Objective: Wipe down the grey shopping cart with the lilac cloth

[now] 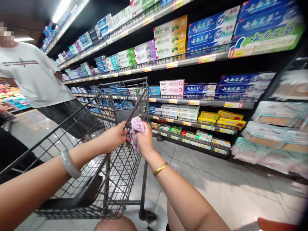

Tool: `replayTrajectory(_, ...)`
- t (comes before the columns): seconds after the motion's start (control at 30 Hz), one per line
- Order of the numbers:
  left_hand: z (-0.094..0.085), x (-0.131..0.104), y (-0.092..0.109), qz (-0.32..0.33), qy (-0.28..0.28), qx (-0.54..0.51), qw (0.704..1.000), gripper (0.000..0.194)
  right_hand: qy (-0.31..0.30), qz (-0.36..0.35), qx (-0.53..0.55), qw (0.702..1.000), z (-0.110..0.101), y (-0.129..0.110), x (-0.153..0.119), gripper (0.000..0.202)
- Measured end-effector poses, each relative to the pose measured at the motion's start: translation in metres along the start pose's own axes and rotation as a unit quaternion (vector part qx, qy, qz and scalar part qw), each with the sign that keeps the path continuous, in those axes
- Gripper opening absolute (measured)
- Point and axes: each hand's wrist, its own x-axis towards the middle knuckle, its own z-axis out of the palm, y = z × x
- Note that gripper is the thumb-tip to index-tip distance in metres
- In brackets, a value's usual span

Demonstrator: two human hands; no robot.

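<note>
A crumpled light purple cloth (136, 128) is gripped in my right hand (145, 138), against the wire edge of a dark metal shopping cart (127, 173). My left hand (116, 137) is closed round a thin dark bar or strap at the same edge, just left of the cloth. Its fingertips are partly hidden behind the wires. A pale bangle (69, 163) circles my left wrist, and a gold bracelet (160, 168) my right one.
Shelves (183, 65) of boxed goods run along the right and back. Packaged items (276, 138) hang at the far right. A person in a white shirt (33, 73) stands left of the cart. The floor is tiled (192, 173).
</note>
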Motion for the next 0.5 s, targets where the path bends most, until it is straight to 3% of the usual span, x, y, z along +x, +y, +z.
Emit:
replayTrajectory(0.1, -0.009, -0.004, -0.012, 0.003, 0.001, -0.013, 1.0, 0.083, -0.017, -0.019, -0.03, 0.999, 0.016, 0.003, -0.006, 0.043)
replayTrajectory(0.27, -0.025, -0.007, -0.032, -0.007, -0.018, -0.033, 0.999, 0.093, -0.001, 0.021, -0.05, 0.999, 0.02, 0.033, -0.039, 0.042)
replayTrajectory(0.37, -0.031, -0.009, -0.046, -0.007, -0.035, -0.04, 0.999, 0.099, -0.002, 0.012, -0.042, 0.999, 0.03, 0.02, -0.025, 0.034)
replayTrajectory(0.5, -0.032, -0.016, -0.058, -0.008, -0.037, -0.035, 0.999, 0.103, -0.023, -0.064, -0.034, 0.997, 0.045, -0.01, 0.008, 0.035)
